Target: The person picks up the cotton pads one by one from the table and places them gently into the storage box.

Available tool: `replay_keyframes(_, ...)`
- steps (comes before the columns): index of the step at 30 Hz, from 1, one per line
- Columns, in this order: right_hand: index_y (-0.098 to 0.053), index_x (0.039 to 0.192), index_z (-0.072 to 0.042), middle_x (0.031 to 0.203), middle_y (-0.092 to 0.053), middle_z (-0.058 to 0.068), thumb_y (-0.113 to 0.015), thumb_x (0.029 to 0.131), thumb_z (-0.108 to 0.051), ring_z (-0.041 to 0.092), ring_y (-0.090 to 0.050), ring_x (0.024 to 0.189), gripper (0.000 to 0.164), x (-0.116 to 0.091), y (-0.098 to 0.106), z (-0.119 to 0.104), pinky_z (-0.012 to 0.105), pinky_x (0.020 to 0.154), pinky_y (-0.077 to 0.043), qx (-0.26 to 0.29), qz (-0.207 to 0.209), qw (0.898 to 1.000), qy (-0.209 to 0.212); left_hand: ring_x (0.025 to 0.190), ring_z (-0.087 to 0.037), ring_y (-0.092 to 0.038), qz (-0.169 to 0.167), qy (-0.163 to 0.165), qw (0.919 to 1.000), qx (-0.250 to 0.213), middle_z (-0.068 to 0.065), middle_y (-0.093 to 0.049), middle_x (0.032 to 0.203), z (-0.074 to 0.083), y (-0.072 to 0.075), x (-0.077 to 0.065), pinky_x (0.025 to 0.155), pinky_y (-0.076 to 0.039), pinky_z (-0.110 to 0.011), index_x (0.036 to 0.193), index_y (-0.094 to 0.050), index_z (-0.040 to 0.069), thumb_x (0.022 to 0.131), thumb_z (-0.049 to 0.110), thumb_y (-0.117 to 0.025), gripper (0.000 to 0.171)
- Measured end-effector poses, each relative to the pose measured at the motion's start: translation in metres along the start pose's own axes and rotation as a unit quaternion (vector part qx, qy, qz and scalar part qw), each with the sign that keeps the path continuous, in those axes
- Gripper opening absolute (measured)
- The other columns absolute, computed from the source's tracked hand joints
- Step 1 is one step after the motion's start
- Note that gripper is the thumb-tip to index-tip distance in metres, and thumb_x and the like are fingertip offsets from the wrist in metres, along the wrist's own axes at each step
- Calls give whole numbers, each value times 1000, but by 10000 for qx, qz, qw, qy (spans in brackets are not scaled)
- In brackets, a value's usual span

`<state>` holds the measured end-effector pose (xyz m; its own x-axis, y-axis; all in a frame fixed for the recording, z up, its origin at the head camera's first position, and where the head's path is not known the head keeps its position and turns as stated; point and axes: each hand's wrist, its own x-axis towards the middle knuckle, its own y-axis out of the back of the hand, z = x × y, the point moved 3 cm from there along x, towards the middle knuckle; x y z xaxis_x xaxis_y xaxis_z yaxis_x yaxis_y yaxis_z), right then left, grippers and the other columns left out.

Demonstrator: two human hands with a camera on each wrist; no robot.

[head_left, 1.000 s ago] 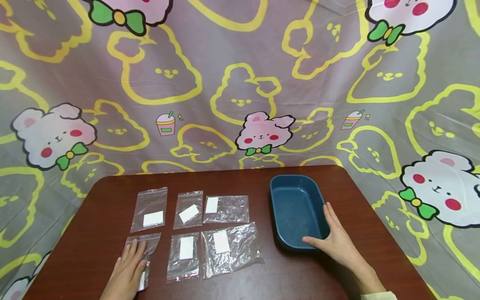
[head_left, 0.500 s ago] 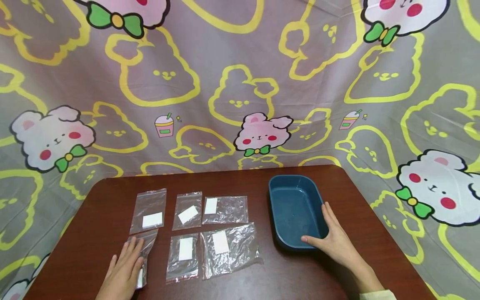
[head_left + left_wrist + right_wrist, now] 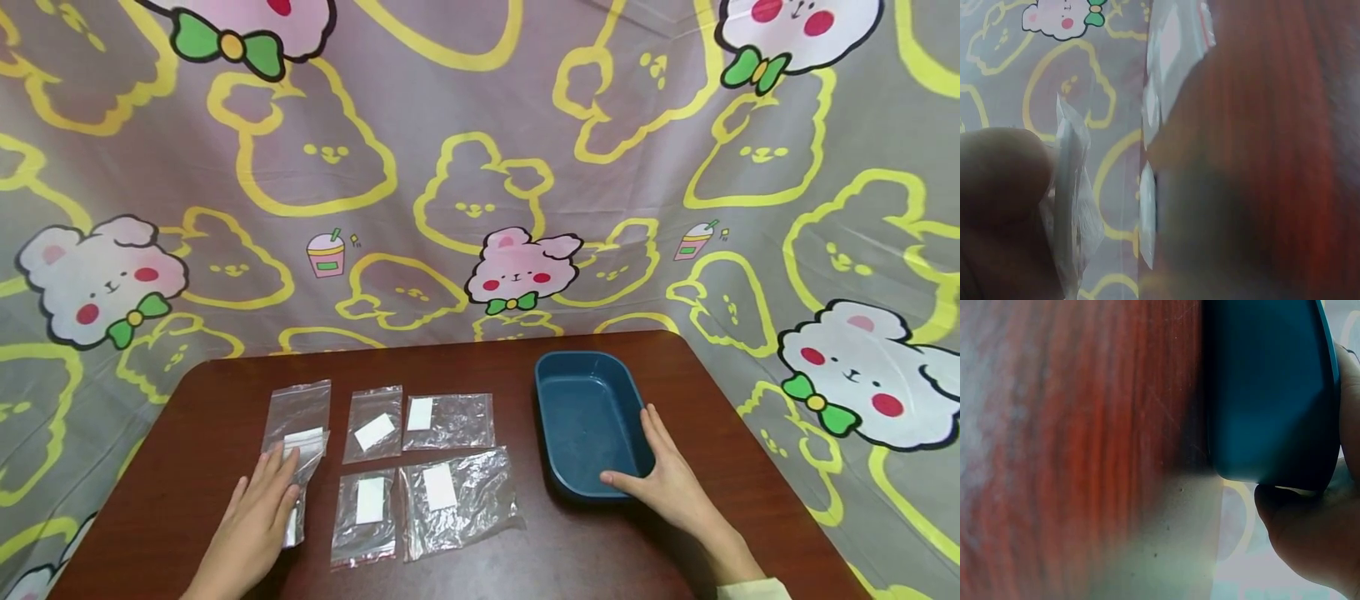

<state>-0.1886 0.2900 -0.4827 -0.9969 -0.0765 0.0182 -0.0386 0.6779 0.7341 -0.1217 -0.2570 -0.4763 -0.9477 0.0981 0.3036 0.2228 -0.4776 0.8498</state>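
Observation:
My left hand (image 3: 255, 521) holds a clear zip-lock bag (image 3: 309, 492) with a white piece inside. In the left wrist view this bag (image 3: 1072, 200) stands off the table beside the thumb. From the head, it overlaps the lower part of the far-left bag (image 3: 298, 404), and my fingers hide part of both. At the right, my right hand (image 3: 675, 483) rests against the near right corner of a dark blue rectangular tub (image 3: 588, 425). Its fingers lie straight along the right side. The thumb (image 3: 1279, 503) touches the tub's near end in the right wrist view.
Several more zip-lock bags lie flat in two rows, each with a white rectangle: one bag (image 3: 384, 446) at back, one (image 3: 468, 417) beside it, two nearer, a small one (image 3: 360, 542) and a larger one (image 3: 483, 500). A cartoon cloth (image 3: 420, 167) hangs behind the brown table (image 3: 570, 558).
My left hand has moved away from me and slightly right, bringing its bag up over the far-left bag's near end. The right hand keeps its place at the tub.

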Motion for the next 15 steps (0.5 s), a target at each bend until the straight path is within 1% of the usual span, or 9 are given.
replay_keyframes(3,-5,160,-1,167,1,19,-85,77,-52,48,-16,147,126,0,0,0,74,107,-26,-22,-14,10000,-8,147,-46,-23,-23,-42,10000,16,-32,-32,154,7,-1,8,123,2,-51,151,-41,-1,108,19,-45,48)
replay_keyframes(7,-6,160,0,167,0,19,-85,76,-52,48,-16,148,127,-1,0,0,73,107,-26,-39,11,10000,31,146,-47,-24,-67,-111,9999,-12,-31,-32,155,16,-3,18,122,1,-52,151,-41,-1,109,20,-44,48)
replay_keyframes(11,-8,160,1,167,-1,19,-86,75,-52,48,-17,147,127,-1,-1,1,73,107,-27,-50,70,9999,108,146,-46,-24,-113,-209,9997,-88,-30,-31,156,25,-7,25,121,-5,-58,152,-39,-1,109,21,-44,49)
replay_keyframes(15,-9,160,1,167,-1,18,-86,75,-51,48,-18,147,126,-1,-1,1,73,107,-27,-59,98,9999,102,147,-45,-23,-256,-247,9992,-181,-28,-29,158,33,-12,31,118,-11,-63,154,-37,1,109,23,-44,50)
